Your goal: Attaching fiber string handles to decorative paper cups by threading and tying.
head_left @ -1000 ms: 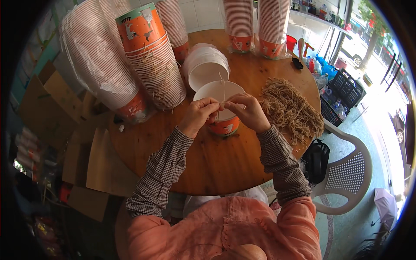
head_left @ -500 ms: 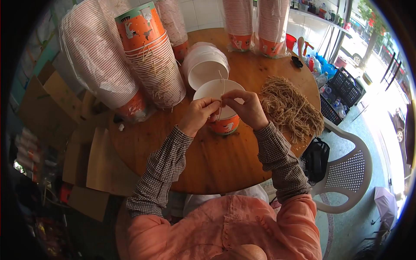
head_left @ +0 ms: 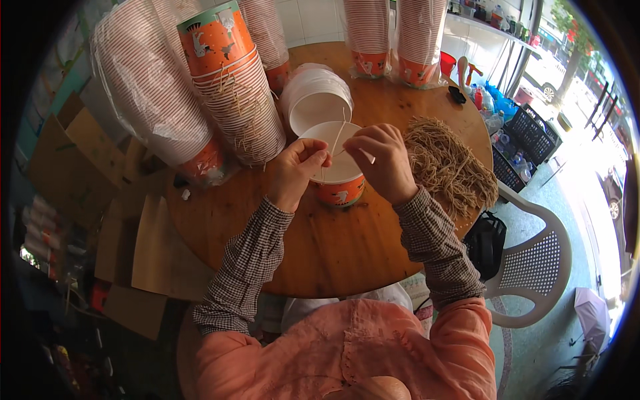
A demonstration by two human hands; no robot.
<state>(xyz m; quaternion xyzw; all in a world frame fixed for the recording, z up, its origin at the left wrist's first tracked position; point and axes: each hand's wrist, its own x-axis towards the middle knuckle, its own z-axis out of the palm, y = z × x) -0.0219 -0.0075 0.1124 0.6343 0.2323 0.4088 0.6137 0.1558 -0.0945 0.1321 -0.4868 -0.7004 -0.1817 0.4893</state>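
An orange paper bucket (head_left: 341, 193) with a white inside stands upright on the table in front of me. Over its mouth my left hand (head_left: 301, 169) pinches a thin piece of twine (head_left: 339, 139). To the right, my right hand (head_left: 381, 160) has its thumb and fingers closed on the same twine, a little apart from the left. One loose end of the twine sticks up above the bucket's rim. Beside my right hand lies a heap of tan twine (head_left: 448, 167). Just behind the bucket, several white lids or bowls (head_left: 319, 100) are nested on their side.
A tall stack of paper buckets (head_left: 233, 93) with twine strands hanging on it leans at the left. Plastic-wrapped bucket stacks (head_left: 150, 87) stand around the wooden table (head_left: 320, 260). Open cardboard boxes (head_left: 157, 247) sit at the left, a white plastic chair (head_left: 533, 260) at the right.
My hands have moved apart, the left slightly left and the right slightly right and up, with the twine between them. The bucket has shifted slightly left.
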